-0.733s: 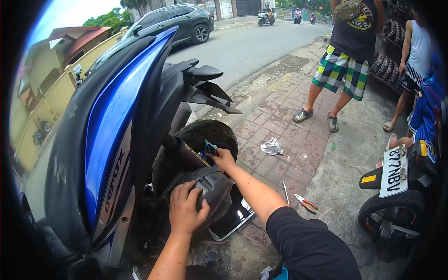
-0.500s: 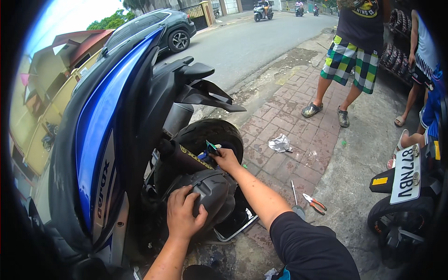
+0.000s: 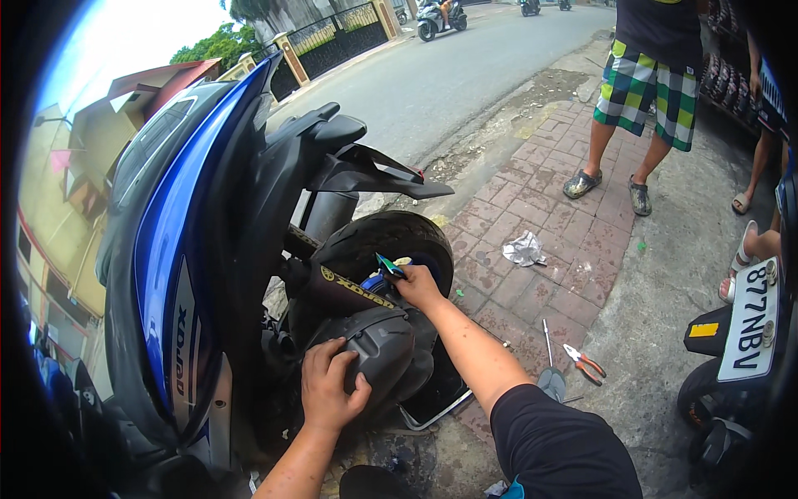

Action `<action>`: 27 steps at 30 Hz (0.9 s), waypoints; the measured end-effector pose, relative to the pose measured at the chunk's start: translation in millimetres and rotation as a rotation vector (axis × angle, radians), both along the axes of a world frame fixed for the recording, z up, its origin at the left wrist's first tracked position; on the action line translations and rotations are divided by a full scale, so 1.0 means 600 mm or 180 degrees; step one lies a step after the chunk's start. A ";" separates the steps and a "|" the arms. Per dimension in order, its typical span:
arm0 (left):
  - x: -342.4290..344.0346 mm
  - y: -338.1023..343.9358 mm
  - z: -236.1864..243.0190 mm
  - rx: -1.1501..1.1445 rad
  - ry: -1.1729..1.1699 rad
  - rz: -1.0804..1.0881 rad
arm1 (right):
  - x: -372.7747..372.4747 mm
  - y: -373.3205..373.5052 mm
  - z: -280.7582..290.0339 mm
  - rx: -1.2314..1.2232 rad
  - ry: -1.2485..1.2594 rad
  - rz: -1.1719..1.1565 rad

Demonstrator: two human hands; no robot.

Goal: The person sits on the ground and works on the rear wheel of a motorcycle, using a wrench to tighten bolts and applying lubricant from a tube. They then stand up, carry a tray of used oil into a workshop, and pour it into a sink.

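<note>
A blue-and-black scooter (image 3: 158, 249) stands tilted in the view on my left, its rear wheel (image 3: 366, 237) pointing toward the road. My left hand (image 3: 332, 382) lies on the black plastic housing (image 3: 378, 345) near the wheel, with fingers apart and nothing gripped. Reaching past the housing, my right hand (image 3: 418, 287) pinches a small green-and-black pointed object (image 3: 389, 266), whose kind I cannot make out. That object is beside the tyre and above the dark shock absorber cover (image 3: 345, 287). A blue part shows just under my right fingers, partly hidden by them.
Orange-handled pliers (image 3: 584, 364) and a screwdriver (image 3: 547, 341) lie on the pavement at right. Farther off are a crumpled silver wrapper (image 3: 524, 248) and a person in checkered shorts (image 3: 648, 91). A second motorcycle (image 3: 731, 358) stands at far right. A black tray (image 3: 436, 399) is under the housing.
The view has shifted, so most things sit farther right. On the road, the dark car has moved left behind the scooter, and a motorcycle has come nearer. Both hands keep nearly the same places.
</note>
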State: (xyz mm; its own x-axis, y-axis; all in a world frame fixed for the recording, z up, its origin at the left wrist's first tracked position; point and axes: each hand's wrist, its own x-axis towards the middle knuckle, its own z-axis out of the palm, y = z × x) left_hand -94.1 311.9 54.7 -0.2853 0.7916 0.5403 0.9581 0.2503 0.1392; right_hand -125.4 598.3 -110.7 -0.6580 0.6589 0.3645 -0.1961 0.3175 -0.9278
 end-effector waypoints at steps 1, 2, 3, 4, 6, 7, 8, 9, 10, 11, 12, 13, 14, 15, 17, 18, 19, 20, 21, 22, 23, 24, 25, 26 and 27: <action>0.002 0.003 0.000 0.0011 -0.0006 -0.0007 | 0.000 0.005 -0.005 0.0044 0.0034 -0.0009; 0.003 0.005 0.001 0.0020 -0.0012 -0.0013 | -0.002 0.011 -0.009 0.0087 0.0069 -0.0016; 0.003 0.007 0.001 0.0026 -0.0008 -0.0023 | -0.004 0.016 -0.013 0.0128 0.0104 -0.0022; 0.003 0.006 0.000 0.0019 -0.0006 -0.0021 | -0.005 0.016 -0.016 0.0136 0.0108 -0.0022; 0.002 0.007 0.000 0.0008 -0.0001 -0.0016 | -0.009 0.020 -0.021 0.0152 0.0117 -0.0024; 0.003 0.006 0.000 -0.0011 0.0001 0.0000 | -0.011 0.017 -0.022 0.0136 0.0111 -0.0023; 0.003 0.004 0.000 -0.0030 0.0002 0.0014 | -0.013 0.015 -0.023 0.0120 0.0105 -0.0024; 0.003 0.003 0.001 -0.0041 0.0002 0.0024 | -0.015 0.013 -0.024 0.0104 0.0099 -0.0026; 0.003 0.004 0.001 -0.0038 -0.0002 0.0010 | -0.016 0.018 -0.029 0.0145 0.0070 -0.0047; 0.003 0.006 0.000 -0.0034 -0.0006 -0.0007 | -0.017 0.023 -0.034 0.0186 0.0041 -0.0070; 0.003 0.008 -0.002 -0.0032 -0.0016 -0.0023 | -0.017 0.029 -0.038 0.0229 0.0011 -0.0095; 0.002 0.008 -0.002 -0.0035 -0.0013 -0.0018 | -0.018 0.030 -0.038 0.0267 -0.0005 -0.0079; 0.002 0.008 -0.002 -0.0035 -0.0011 -0.0017 | -0.017 0.031 -0.038 0.0245 0.0033 -0.0070; 0.002 0.009 -0.001 -0.0040 -0.0013 -0.0023 | -0.015 0.032 -0.039 0.0224 0.0069 -0.0066; 0.003 0.006 0.000 -0.0057 -0.0012 0.0003 | -0.013 0.024 -0.027 0.0074 0.0053 0.0080; 0.003 0.004 0.000 -0.0065 -0.0014 0.0015 | -0.010 0.021 -0.022 -0.0052 -0.0005 0.0201; 0.003 0.003 0.000 -0.0066 -0.0015 0.0025 | -0.008 0.019 -0.018 -0.0171 -0.0063 0.0321; 0.002 0.001 -0.001 -0.0069 -0.0017 0.0038 | -0.007 0.016 -0.015 -0.0286 -0.0091 0.0385; 0.003 -0.001 -0.001 -0.0082 -0.0016 0.0061 | -0.006 0.012 -0.011 -0.0403 -0.0120 0.0454; 0.003 0.003 0.000 -0.0079 -0.0011 0.0040 | -0.005 0.019 -0.015 -0.0505 -0.0143 0.0479; 0.003 0.008 0.001 -0.0077 -0.0006 0.0022 | -0.009 0.023 -0.025 -0.0262 -0.0109 0.0162; 0.003 0.013 0.001 -0.0065 -0.0010 -0.0019 | -0.013 0.024 -0.033 -0.0020 -0.0075 -0.0155; 0.002 0.010 0.000 -0.0074 -0.0012 -0.0008 | -0.019 0.013 -0.028 0.0201 -0.0039 -0.0421; 0.001 0.008 0.000 -0.0083 -0.0013 0.0000 | -0.020 0.005 -0.025 0.0237 0.0005 -0.0436; 0.001 0.008 0.001 -0.0090 -0.0009 0.0007 | -0.017 -0.004 -0.024 0.0272 0.0050 -0.0453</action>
